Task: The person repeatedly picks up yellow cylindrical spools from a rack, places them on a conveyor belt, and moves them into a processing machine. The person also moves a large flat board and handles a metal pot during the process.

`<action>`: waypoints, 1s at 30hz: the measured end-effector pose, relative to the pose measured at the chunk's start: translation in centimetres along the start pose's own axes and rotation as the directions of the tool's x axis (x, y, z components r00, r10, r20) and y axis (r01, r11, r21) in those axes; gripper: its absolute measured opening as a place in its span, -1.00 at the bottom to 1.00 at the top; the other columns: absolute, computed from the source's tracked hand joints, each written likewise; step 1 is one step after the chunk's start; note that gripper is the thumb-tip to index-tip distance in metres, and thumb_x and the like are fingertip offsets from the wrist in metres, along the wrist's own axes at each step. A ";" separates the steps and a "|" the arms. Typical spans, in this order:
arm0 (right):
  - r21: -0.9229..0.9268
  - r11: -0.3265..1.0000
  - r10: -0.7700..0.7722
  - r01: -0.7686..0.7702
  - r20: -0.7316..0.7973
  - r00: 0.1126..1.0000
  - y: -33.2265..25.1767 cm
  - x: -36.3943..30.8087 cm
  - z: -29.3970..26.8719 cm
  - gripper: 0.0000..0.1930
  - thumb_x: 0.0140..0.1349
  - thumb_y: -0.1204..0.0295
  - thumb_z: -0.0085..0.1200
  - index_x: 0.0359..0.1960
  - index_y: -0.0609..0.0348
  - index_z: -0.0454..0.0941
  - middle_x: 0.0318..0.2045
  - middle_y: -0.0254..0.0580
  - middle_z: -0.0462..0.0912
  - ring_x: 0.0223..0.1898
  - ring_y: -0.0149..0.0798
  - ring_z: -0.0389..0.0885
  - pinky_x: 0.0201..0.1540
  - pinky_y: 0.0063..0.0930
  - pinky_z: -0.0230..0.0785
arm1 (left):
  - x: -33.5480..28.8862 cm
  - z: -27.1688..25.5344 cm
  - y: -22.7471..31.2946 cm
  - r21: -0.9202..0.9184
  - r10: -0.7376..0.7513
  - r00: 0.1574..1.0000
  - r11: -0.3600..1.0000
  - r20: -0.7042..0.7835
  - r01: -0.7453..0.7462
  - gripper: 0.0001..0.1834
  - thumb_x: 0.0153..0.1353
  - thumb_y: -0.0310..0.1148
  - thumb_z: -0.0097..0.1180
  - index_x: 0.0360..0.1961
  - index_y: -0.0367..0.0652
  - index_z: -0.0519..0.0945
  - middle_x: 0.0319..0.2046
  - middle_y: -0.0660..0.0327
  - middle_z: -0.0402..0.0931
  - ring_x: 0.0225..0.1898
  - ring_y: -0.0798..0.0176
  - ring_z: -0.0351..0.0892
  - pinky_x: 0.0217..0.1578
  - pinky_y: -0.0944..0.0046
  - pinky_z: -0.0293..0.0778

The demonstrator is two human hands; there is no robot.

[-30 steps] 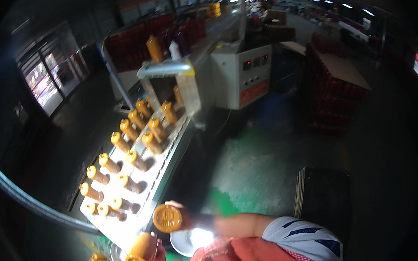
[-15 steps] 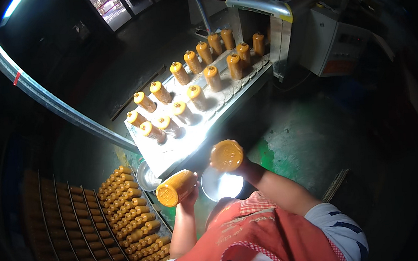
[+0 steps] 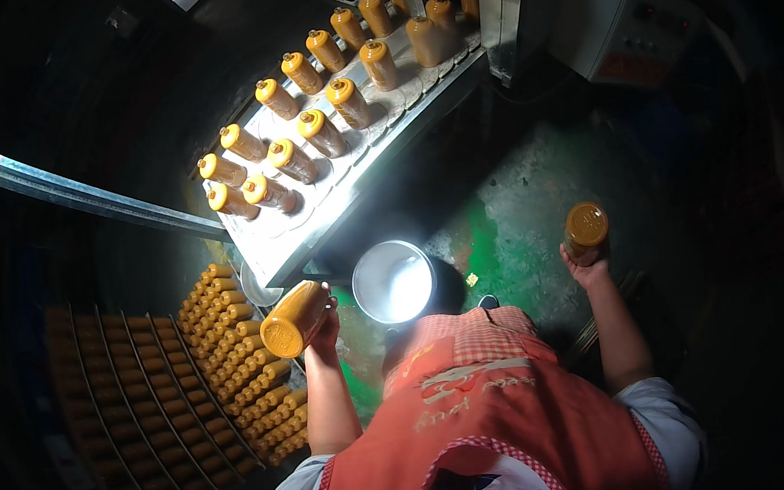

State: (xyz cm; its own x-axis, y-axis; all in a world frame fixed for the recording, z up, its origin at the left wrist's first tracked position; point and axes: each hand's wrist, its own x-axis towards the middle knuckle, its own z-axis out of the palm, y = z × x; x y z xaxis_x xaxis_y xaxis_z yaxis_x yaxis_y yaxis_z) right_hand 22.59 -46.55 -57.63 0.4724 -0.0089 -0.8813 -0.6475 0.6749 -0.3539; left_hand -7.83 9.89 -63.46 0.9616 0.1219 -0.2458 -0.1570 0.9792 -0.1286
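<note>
A person in a red apron (image 3: 553,417) holds two bottles apart on a factory floor, one in each bare hand. The left hand (image 3: 324,331) grips an amber bottle (image 3: 290,325), tilted with its round base toward the camera, its fingers (image 3: 329,303) wrapped around the side, just beyond the near corner of a conveyor (image 3: 268,255). Well out to the right, over the green-stained floor (image 3: 535,188), the right hand (image 3: 587,271) holds a second bottle (image 3: 587,227), base turned up to view; its fingers are closed around the body, though the far side of that grasp is hidden.

Between the hands, a round metal bucket (image 3: 370,282) stands on the floor, lit brightly inside. Matching standing bottles (image 3: 320,133) line the conveyor, necks up, while a rack of stacked bottles (image 3: 244,358) fills the lower left, nearer the left hand.

The step in hand appears to be carrying a bottle in each hand, neither one set down. Any next move would call for a firm hold on both smooth, rounded bodies and, on the left, care around the conveyor's corner.
</note>
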 end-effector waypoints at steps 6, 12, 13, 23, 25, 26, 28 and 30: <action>0.132 0.991 -0.003 0.010 -0.051 0.999 -1.8 -1.0 -4.0 -0.27 0.20 -0.27 -0.08 0.14 0.10 0.48 -0.02 -0.05 0.61 -0.08 0.15 0.65 -0.15 -0.08 0.66 | -0.3 4.0 -5.0 0.473 0.392 0.769 0.871 -0.505 -0.134 -0.63 0.26 -0.05 0.11 -0.01 0.01 0.57 -0.07 0.12 0.63 -0.09 -0.08 0.62 -0.30 0.03 0.62; -0.118 0.991 -0.075 0.062 -0.109 0.991 -2.0 0.6 -4.0 -0.27 0.16 -0.37 -0.15 0.12 -0.12 0.50 0.05 -0.16 0.56 -0.05 0.01 0.60 -0.16 -0.09 0.59 | 1.7 7.4 -3.9 0.395 0.418 0.670 0.897 -0.613 -0.199 -0.28 0.24 0.37 -0.08 -0.09 -0.14 0.57 -0.19 -0.11 0.63 -0.22 -0.12 0.67 -0.33 -0.07 0.66; -0.098 0.994 -0.054 0.044 -0.108 0.993 -1.8 1.1 -4.0 -0.27 0.16 -0.38 -0.15 0.13 -0.12 0.49 0.06 -0.17 0.56 -0.03 0.01 0.59 -0.15 -0.07 0.58 | 2.6 8.3 -2.8 0.390 0.418 0.723 0.894 -0.550 -0.220 -0.29 0.27 0.33 -0.12 -0.11 -0.19 0.54 -0.20 -0.08 0.62 -0.31 -0.12 0.65 -0.34 -0.05 0.63; -0.094 0.988 -0.126 0.121 -0.045 0.991 -5.5 8.0 6.7 -0.24 0.20 -0.40 -0.19 0.20 -0.11 0.45 0.10 -0.20 0.55 0.02 0.01 0.59 -0.11 -0.02 0.57 | 25.8 23.5 12.5 0.790 0.725 0.682 0.363 0.095 -0.495 -0.44 0.37 0.01 0.04 0.19 -0.21 0.51 0.04 0.02 0.59 0.03 0.14 0.62 0.07 0.16 0.57; -0.047 0.988 -0.150 0.147 -0.071 0.986 -6.0 10.7 9.7 -0.22 0.19 -0.42 -0.20 0.21 -0.14 0.43 0.12 -0.20 0.54 0.02 0.01 0.58 -0.11 -0.02 0.56 | 34.6 27.0 14.5 0.858 0.736 0.624 0.118 0.263 -0.501 -0.47 0.35 -0.10 0.14 0.24 -0.16 0.51 0.07 0.07 0.59 0.07 0.17 0.60 0.17 0.17 0.50; -0.033 0.983 -0.182 0.180 -0.113 0.977 -6.0 11.7 11.6 -0.23 0.18 -0.41 -0.16 0.22 -0.14 0.40 0.13 -0.19 0.52 0.02 0.02 0.57 -0.09 -0.03 0.56 | 39.7 28.1 15.0 0.884 0.739 0.587 -0.026 0.331 -0.466 -0.49 0.33 -0.15 0.19 0.24 -0.12 0.53 0.08 0.10 0.59 0.08 0.18 0.60 0.20 0.17 0.48; -0.013 0.970 -0.242 0.244 -0.193 0.951 -5.8 13.2 16.6 -0.23 0.17 -0.37 -0.09 0.25 -0.14 0.35 0.16 -0.17 0.48 0.04 0.02 0.55 -0.06 -0.03 0.54 | 49.7 28.6 16.0 0.922 0.668 0.642 -0.197 0.376 -0.334 -0.53 0.24 -0.22 0.29 0.16 -0.10 0.60 0.11 0.14 0.58 0.08 0.18 0.59 0.18 0.21 0.47; -0.049 0.958 -0.286 0.282 -0.241 0.927 -4.5 14.2 20.4 -0.24 0.16 -0.33 -0.02 0.27 -0.14 0.32 0.18 -0.16 0.44 0.04 0.01 0.54 -0.02 -0.05 0.53 | 58.6 28.3 16.1 0.761 0.461 0.643 -0.566 0.612 -0.318 -0.55 0.15 -0.26 0.34 0.09 -0.05 0.67 0.11 0.13 0.56 0.09 0.12 0.55 0.15 0.20 0.46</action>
State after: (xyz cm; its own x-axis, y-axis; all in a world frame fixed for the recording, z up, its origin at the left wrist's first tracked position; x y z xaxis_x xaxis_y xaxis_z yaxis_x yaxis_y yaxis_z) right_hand 44.43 -34.65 -62.14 0.4789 -0.3792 -0.7917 -0.5163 0.6078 -0.6034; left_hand 52.39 37.40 -52.75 0.6834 0.6290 0.3705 -0.0463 -0.4691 0.8819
